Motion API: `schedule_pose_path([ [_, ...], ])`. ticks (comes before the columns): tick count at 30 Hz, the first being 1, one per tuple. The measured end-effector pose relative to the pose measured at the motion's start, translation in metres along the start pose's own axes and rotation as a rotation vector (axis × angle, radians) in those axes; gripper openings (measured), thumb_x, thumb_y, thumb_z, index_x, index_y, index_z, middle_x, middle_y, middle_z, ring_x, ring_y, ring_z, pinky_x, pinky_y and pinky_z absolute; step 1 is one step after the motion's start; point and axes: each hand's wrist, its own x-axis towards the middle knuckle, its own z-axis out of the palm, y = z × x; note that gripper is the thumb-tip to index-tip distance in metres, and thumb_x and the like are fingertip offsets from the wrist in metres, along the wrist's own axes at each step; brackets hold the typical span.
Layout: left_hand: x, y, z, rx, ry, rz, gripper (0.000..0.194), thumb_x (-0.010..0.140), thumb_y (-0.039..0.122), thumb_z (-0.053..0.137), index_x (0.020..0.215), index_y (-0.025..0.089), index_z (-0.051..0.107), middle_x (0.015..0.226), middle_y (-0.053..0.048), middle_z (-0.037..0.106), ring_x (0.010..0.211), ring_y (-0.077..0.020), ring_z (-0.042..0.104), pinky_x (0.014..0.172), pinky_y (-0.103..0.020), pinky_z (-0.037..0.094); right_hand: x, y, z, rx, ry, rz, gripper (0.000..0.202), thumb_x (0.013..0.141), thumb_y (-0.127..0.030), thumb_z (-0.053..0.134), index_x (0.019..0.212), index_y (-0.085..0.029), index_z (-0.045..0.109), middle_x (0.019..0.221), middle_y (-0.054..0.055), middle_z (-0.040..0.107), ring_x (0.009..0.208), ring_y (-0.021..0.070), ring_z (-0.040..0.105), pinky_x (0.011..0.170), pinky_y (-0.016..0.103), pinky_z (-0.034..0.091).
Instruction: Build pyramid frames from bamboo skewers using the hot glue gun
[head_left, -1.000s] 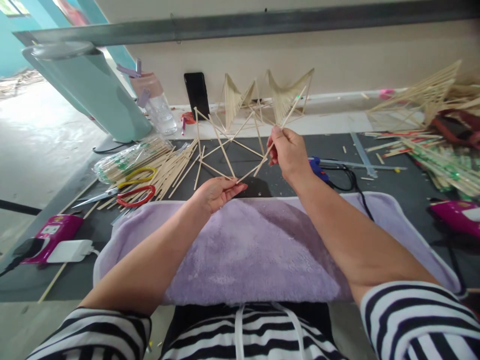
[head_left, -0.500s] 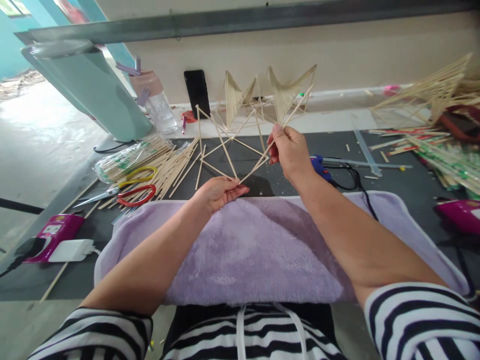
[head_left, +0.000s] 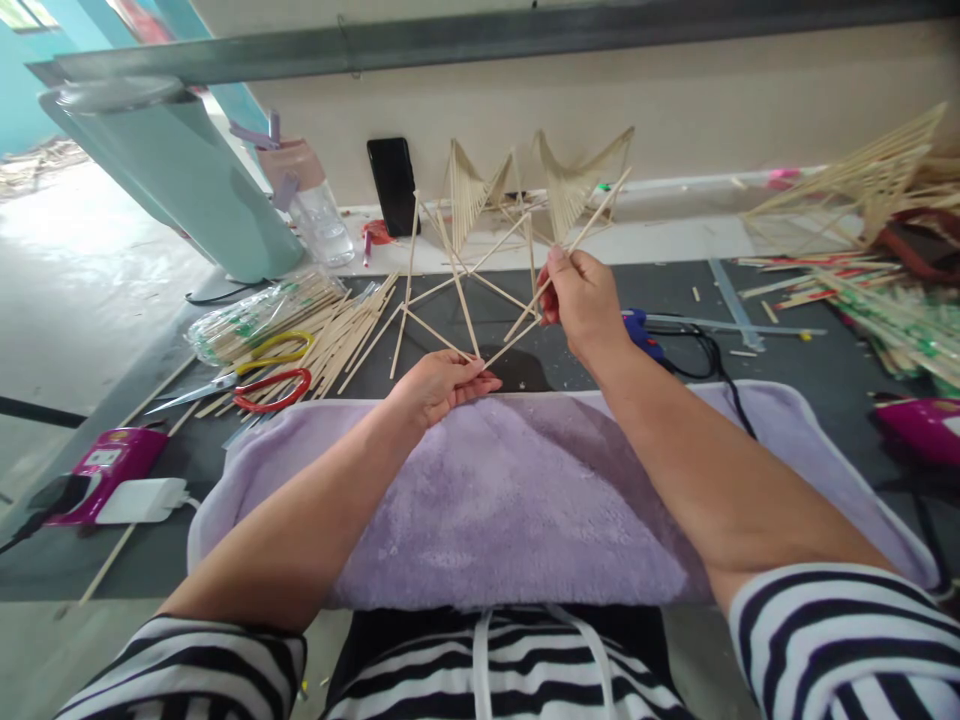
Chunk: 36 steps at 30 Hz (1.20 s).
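An open frame of thin wooden sticks (head_left: 466,308) is held above the dark tabletop. My left hand (head_left: 441,388) pinches its near corner, where sticks meet between thumb and fingers. My right hand (head_left: 583,302) is closed on a single wooden stick (head_left: 606,208) that slants up to the right, its lower end reaching down near the frame's right side. Whether that stick touches the frame I cannot tell. Behind stands a finished-looking stick model (head_left: 570,190) with curved, fanned surfaces, partly overlapped by the held frame.
Scissors (head_left: 274,390) and loose sticks (head_left: 345,335) lie at left, near a tumbler (head_left: 172,180), a bottle (head_left: 319,215) and a phone (head_left: 393,185). A blue glue gun (head_left: 641,335) with a cord lies right. A purple towel (head_left: 510,490) covers the front edge.
The stick frame has tilted in my left hand; its upright sticks now lean further right and reach higher. My right hand has barely moved, still gripping the stick.
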Motion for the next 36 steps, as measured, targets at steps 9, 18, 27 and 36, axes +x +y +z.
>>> schedule_pose_path([
  [9, 0.002, 0.001, -0.001, -0.027, 0.006, -0.01, 0.017, 0.089, 0.004, 0.053, 0.073, 0.007, 0.06, 0.07, -0.009, 0.067, 0.065, -0.011, 0.071, 0.07, -0.017, 0.059, -0.007, -0.003, 0.007, -0.045, -0.037, 0.033, 0.045, 0.088, -0.061, 0.051, 0.069, -0.02, 0.054, 0.049, -0.004, 0.047, 0.038, 0.0068, 0.042, 0.038, 0.021, 0.04],
  [18, 0.005, 0.002, -0.006, -0.087, -0.066, -0.032, 0.018, 0.088, 0.002, 0.052, 0.074, 0.007, 0.062, 0.073, -0.007, 0.067, 0.071, -0.0115, 0.072, 0.075, -0.017, 0.06, -0.011, -0.004, 0.01, -0.063, -0.076, 0.066, 0.043, 0.089, -0.058, 0.051, 0.069, -0.02, 0.054, 0.049, -0.003, 0.047, 0.038, 0.007, 0.043, 0.038, 0.021, 0.04],
  [27, 0.003, 0.003, -0.005, -0.051, -0.073, -0.066, 0.017, 0.088, 0.003, 0.052, 0.074, 0.005, 0.062, 0.073, -0.009, 0.068, 0.071, -0.0129, 0.073, 0.074, -0.017, 0.06, -0.015, -0.005, 0.013, -0.045, -0.079, 0.068, 0.044, 0.088, -0.058, 0.051, 0.068, -0.02, 0.054, 0.048, -0.003, 0.048, 0.039, 0.0078, 0.044, 0.037, 0.021, 0.041],
  [36, 0.002, 0.005, -0.007, -0.04, -0.081, -0.086, 0.016, 0.09, 0.005, 0.052, 0.077, 0.006, 0.062, 0.071, -0.011, 0.069, 0.066, -0.012, 0.072, 0.067, -0.016, 0.059, -0.017, -0.006, 0.014, -0.056, -0.083, 0.066, 0.043, 0.09, -0.057, 0.05, 0.069, -0.02, 0.054, 0.049, -0.003, 0.05, 0.038, 0.0079, 0.045, 0.038, 0.021, 0.042],
])
